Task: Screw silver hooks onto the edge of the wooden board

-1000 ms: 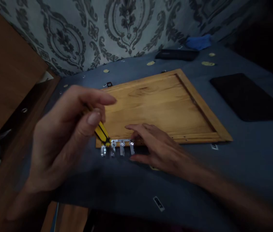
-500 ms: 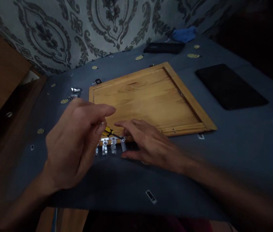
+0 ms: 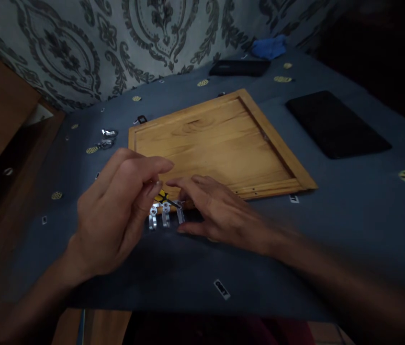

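A yellow-and-black screwdriver (image 3: 161,196) is gripped in my left hand (image 3: 112,215), which covers most of its handle. Its dark shaft slants down to the right, with the tip at the top of a shiny metal hook (image 3: 180,215). That hook hangs over the near edge of a framed wooden board (image 3: 202,148). My right hand (image 3: 220,211) steadies it, thumb at its lower end and the other fingers over the board's edge. More metal hooks (image 3: 152,219) sit in a row along the same edge, just left of this one, partly behind my left hand.
Loose shiny metal pieces (image 3: 107,139) lie left of the board on the blue patterned cloth (image 3: 260,282). A flat black tablet-like object (image 3: 337,124) is to the right. Toward the patterned wall are a dark case (image 3: 240,68) and a crumpled blue cloth (image 3: 269,46).
My left hand has shifted slightly right and turned a little with the screwdriver, hiding more of the hook row. The right hand keeps its place at the hook. The whole view has drifted slightly.
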The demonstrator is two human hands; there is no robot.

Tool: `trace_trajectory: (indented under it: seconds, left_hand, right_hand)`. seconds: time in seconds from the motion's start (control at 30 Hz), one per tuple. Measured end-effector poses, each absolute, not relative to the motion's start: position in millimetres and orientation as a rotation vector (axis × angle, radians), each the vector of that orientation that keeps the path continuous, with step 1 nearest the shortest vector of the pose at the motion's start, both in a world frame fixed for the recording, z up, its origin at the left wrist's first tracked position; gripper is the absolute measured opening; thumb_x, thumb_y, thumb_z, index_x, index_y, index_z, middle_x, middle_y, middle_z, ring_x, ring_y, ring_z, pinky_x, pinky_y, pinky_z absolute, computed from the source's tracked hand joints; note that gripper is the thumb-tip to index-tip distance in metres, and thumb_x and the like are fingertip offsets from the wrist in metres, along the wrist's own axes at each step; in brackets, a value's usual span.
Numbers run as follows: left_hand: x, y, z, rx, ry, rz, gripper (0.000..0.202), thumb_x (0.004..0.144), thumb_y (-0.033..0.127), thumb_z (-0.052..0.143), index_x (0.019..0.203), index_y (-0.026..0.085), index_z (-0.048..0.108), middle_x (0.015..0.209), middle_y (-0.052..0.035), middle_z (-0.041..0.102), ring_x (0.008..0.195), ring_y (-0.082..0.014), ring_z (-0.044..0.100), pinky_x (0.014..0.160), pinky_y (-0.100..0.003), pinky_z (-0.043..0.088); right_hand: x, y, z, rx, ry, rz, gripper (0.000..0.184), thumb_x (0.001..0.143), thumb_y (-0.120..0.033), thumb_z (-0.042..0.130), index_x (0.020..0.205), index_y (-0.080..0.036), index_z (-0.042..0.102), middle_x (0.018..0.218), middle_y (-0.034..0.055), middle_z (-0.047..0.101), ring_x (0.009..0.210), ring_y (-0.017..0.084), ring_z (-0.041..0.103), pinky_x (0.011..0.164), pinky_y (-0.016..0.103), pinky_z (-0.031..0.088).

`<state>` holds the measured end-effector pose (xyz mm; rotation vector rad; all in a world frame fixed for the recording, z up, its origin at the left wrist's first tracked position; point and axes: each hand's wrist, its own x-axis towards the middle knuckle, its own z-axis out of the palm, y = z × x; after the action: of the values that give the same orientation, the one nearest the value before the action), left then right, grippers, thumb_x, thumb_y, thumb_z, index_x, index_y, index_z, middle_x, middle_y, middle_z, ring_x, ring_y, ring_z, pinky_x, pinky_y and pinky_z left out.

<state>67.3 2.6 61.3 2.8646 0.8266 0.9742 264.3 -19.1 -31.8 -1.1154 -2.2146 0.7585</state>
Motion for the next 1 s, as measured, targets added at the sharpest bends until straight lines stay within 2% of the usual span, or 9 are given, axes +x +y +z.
trace_trajectory:
  seconds: [0.1,0.27,0.43,0.73,0.9,1.0]
  left_hand:
    - [66.7,2.3,60.9,2.860,0.837,0.972,0.023,0.100,0.010,0.048,0.116,0.022,0.060,0.096,-0.0004,0.067,0.084,-0.0142,0.065,0.073,-0.027,0.057]
    - [65.9,2.4,59.5,2.854,0.822,0.969,0.022,0.100,0.010,0.048,0.115,0.020,0.060,0.096,-0.0002,0.065,0.086,-0.0124,0.063,0.075,-0.024,0.056]
    - [65.0,3.1,61.0,2.854,0.809,0.943,0.019,0.101,0.012,0.049,0.115,0.020,0.060,0.095,-0.0010,0.067,0.087,-0.0137,0.065,0.075,-0.025,0.056]
    - [61.7,5.9,64.6,3.029,0.859,0.791,0.023,0.103,0.021,0.047,0.125,0.020,0.056,0.089,-0.0013,0.065,0.076,-0.0149,0.065,0.066,-0.027,0.056]
    - [62.3,5.8,62.6,3.161,0.934,0.780,0.020,0.105,0.031,0.050,0.118,0.018,0.059,0.087,-0.0013,0.066,0.072,-0.0146,0.067,0.058,-0.026,0.052]
    - [62.3,4.2,62.3,3.109,0.930,0.783,0.022,0.103,0.027,0.055,0.124,0.021,0.057,0.095,-0.0025,0.069,0.083,-0.0169,0.071,0.065,-0.027,0.058]
  right_hand:
    - [264.9,-18.7,-33.7,-1.107,-2.224,0.747,0.071,0.081,-0.029,0.084,0.140,-0.018,0.046,0.114,0.0114,0.065,0.110,0.031,0.062,0.090,0.046,0.054]
    - [265.6,-18.5,-37.1,-1.090,-2.195,0.753,0.072,0.082,-0.030,0.083,0.142,-0.023,0.045,0.115,0.0102,0.065,0.113,0.031,0.062,0.090,0.046,0.053]
    - [264.5,-18.4,-32.1,-1.117,-2.217,0.758,0.069,0.081,-0.028,0.084,0.139,-0.019,0.047,0.114,0.0112,0.065,0.110,0.031,0.062,0.089,0.045,0.053]
    - [265.3,-18.8,-31.4,-1.126,-2.250,0.732,0.069,0.081,-0.028,0.084,0.138,-0.018,0.047,0.114,0.0116,0.065,0.109,0.031,0.062,0.089,0.044,0.053]
    - [264.1,-17.6,-34.2,-1.095,-2.247,0.709,0.069,0.083,-0.030,0.083,0.140,-0.018,0.046,0.117,0.0122,0.065,0.109,0.030,0.062,0.089,0.044,0.054]
    - [264.1,-17.4,-34.0,-1.088,-2.245,0.708,0.070,0.083,-0.030,0.083,0.140,-0.017,0.046,0.118,0.0130,0.065,0.110,0.031,0.062,0.090,0.045,0.054]
